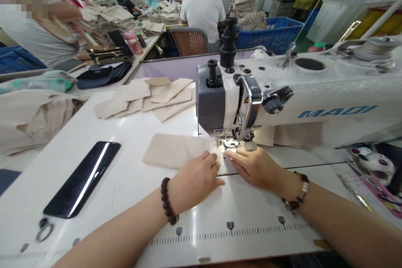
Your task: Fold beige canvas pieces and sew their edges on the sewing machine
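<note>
Just ahead of both hands, a folded beige canvas strip (pixel 176 150) lies flat under the needle of the white sewing machine (pixel 317 92). The left hand (pixel 194 182) and right hand (pixel 254 167) press it, unclenched; more beige canvas strips (pixel 144 98) lie beyond the left hand.

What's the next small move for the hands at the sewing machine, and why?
Probably ease the beige fabric piece a little further under the presser foot. Its end already reaches the foot, the left hand rests on the fabric, and the right hand sits just beside the foot, so both look placed to guide it straight.
</note>
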Demonstrator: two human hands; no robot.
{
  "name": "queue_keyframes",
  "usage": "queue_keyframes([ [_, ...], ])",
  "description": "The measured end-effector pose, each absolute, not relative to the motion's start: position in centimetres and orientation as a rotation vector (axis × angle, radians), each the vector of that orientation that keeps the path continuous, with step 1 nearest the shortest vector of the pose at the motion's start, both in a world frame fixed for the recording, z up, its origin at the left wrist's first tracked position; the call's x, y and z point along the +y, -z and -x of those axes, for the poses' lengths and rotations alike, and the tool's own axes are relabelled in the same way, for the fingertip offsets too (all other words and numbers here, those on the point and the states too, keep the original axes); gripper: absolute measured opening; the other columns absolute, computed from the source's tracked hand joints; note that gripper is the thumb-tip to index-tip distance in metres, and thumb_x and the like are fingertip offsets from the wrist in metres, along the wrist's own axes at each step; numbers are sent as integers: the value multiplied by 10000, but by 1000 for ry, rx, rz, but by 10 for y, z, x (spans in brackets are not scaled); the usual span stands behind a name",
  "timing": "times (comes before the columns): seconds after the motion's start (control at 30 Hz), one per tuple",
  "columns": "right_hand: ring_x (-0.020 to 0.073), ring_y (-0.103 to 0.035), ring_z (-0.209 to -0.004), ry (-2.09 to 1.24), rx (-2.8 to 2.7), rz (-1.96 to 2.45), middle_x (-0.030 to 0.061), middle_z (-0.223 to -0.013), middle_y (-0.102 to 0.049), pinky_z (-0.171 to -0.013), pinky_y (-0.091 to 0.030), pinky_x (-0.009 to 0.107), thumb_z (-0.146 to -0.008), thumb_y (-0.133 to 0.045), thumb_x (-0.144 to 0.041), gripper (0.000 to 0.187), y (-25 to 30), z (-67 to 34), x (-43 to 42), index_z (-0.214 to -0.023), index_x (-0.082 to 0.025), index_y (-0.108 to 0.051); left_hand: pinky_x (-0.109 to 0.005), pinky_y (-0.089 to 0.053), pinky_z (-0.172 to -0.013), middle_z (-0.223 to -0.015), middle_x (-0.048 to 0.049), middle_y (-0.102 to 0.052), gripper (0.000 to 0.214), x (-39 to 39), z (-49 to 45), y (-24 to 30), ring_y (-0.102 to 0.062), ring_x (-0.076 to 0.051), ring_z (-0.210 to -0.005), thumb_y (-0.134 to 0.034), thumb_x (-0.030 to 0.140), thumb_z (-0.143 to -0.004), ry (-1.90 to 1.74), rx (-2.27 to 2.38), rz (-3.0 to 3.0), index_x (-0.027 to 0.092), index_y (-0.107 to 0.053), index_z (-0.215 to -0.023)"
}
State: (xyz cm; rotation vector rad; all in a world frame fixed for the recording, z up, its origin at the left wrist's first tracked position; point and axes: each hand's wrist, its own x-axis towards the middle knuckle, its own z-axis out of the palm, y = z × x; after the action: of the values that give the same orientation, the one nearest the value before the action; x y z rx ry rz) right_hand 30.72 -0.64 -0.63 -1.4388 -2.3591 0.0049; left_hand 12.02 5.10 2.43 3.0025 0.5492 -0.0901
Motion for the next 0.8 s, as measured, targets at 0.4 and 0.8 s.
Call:
queue_keyframes([
  [0.4,138,-431,-578,-66,-2563,1128,11,-621,-541,-555,-273,296,-919,-348,-235,294,2,-308,-16,-805,-158,-607,-279,-480,-719,-862,-69,-575,144,39,-119,-23,-532,-170,-847,-404,133,-909,46,328,-2910,124,-547,-900],
  [0.8,128,-438,-555,-10,-2529,1221,10,-618,-560,-558,-271,293,-926,-362,-242,286,7,-305,-17,-841,-162,-623,-304,-474,-835,-995,-93,-579,150,45,-118,-21,-539,-184,-994,-398,86,-892,73,373,-2890,118,-529,-958],
])
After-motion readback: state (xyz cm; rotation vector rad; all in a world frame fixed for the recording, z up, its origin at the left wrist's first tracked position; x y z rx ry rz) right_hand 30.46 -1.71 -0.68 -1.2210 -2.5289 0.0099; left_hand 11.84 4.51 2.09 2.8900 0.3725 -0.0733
